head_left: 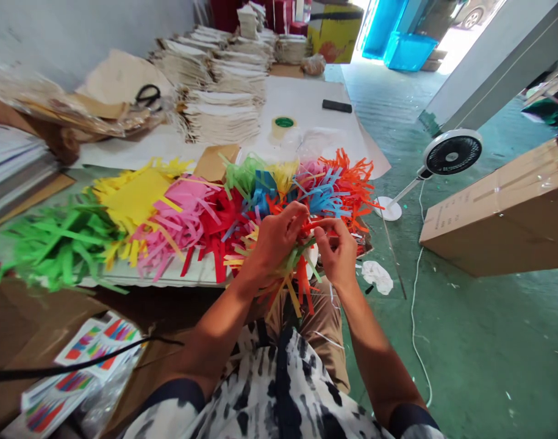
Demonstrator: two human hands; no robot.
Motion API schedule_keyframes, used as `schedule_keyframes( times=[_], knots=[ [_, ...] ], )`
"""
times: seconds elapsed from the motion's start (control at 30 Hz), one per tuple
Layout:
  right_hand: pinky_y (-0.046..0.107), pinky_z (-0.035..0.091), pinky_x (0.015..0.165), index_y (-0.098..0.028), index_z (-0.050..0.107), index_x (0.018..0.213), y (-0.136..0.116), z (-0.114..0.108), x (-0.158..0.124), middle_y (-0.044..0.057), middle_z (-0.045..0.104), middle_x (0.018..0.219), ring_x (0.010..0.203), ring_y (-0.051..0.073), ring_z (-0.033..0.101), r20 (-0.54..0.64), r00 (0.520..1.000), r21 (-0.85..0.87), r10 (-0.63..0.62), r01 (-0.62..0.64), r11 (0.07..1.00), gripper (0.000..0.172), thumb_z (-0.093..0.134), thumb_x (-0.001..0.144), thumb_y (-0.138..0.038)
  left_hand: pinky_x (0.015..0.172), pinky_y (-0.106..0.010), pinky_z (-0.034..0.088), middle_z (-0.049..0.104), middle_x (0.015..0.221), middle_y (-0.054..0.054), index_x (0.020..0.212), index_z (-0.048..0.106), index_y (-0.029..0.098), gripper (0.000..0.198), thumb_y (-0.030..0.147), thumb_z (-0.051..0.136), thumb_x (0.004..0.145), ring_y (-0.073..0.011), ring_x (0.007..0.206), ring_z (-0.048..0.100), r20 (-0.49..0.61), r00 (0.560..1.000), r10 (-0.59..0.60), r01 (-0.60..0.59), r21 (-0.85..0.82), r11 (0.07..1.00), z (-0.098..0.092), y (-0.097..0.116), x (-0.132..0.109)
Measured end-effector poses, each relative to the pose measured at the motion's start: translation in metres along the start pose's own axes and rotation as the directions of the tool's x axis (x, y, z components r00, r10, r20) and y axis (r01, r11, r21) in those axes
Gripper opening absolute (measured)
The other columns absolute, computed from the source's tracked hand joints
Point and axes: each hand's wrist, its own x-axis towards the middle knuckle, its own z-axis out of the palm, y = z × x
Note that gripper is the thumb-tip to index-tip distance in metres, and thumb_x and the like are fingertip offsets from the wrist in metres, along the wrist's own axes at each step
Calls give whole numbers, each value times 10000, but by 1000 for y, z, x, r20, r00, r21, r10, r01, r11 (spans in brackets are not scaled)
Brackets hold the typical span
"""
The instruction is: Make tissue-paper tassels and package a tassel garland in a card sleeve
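Observation:
My left hand [279,235] is closed around a bunch of colourful fringed paper strips [291,277], which hang down over my lap in orange, yellow and green. My right hand [337,250] pinches an orange strip of the same bunch beside my left fingers. Right behind both hands, piles of fringed paper lie in a row on the low table: green [54,241], yellow [135,195], pink [182,222], red [224,222], blue [322,195] and orange [352,177].
Stacks of pale folded sheets [224,91], black scissors [148,94], a tape roll [283,125] and a black remote [336,105] lie farther back. A white fan [450,155] and a long cardboard box [502,207] stand on the green floor at right. Printed packets [77,366] lie lower left.

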Motion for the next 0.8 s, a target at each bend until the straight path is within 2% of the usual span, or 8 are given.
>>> schedule_keyframes(
  times=[0.1,0.23,0.37,0.47,0.57,0.7,0.73,0.8],
  knots=[
    [255,317,490,-224,752,1027,2,-2,-2,10,724,964,516,63,423,-13,1000,41,0,0,999,243,688,953,-447,606,-251,406,765,841,-16,1130,684,249,322,486,470,1087,-157,677,713,22,996,84,-87,249,965,3,5,-4],
    [258,252,482,-206,772,896,8,-7,-2,-20,652,777,503,65,341,-69,995,135,66,-56,989,262,740,913,-466,595,-264,344,759,805,-8,1164,692,260,381,494,396,1108,-162,657,687,78,993,87,-112,421,900,1,13,-9],
    [257,202,484,-211,754,889,15,-13,-3,-55,511,611,501,85,298,-72,984,347,163,-129,929,328,708,939,-532,628,-286,363,790,854,-17,1054,749,269,348,477,471,1084,-191,737,712,106,994,20,-65,443,894,-12,16,-11],
    [251,210,472,-218,693,882,23,-14,-3,-56,550,622,480,86,304,-62,974,467,219,-166,869,338,708,932,-552,676,-317,389,814,929,-23,1004,779,283,315,474,533,1052,-222,796,718,90,996,20,-56,427,902,-21,14,-10],
    [249,234,468,-217,672,931,30,-14,-2,-40,611,686,477,86,323,-127,958,446,255,-175,878,363,695,928,-579,746,-370,394,805,923,-60,917,795,276,298,440,570,1025,-268,846,678,69,995,68,-94,508,856,-26,11,-8],
    [248,267,479,-201,688,959,34,-17,1,-43,593,664,483,89,349,-164,953,388,253,-173,905,396,674,933,-595,890,-465,388,595,587,-79,586,666,235,402,416,676,945,-314,850,582,34,996,88,-91,618,781,-30,9,0],
    [248,277,486,-197,698,956,34,-17,2,-43,593,658,490,91,366,-165,955,375,246,-170,911,395,677,933,-590,926,-492,378,565,586,-78,564,638,229,403,394,699,927,-327,881,572,17,995,95,-83,645,759,-31,10,4],
    [250,296,501,-192,720,944,32,-18,2,-42,593,644,504,97,396,-151,963,348,223,-159,924,384,690,930,-575,989,-529,354,628,734,-95,642,668,218,288,324,725,903,-350,993,563,8,992,129,-99,683,724,-30,12,13]
  ],
)
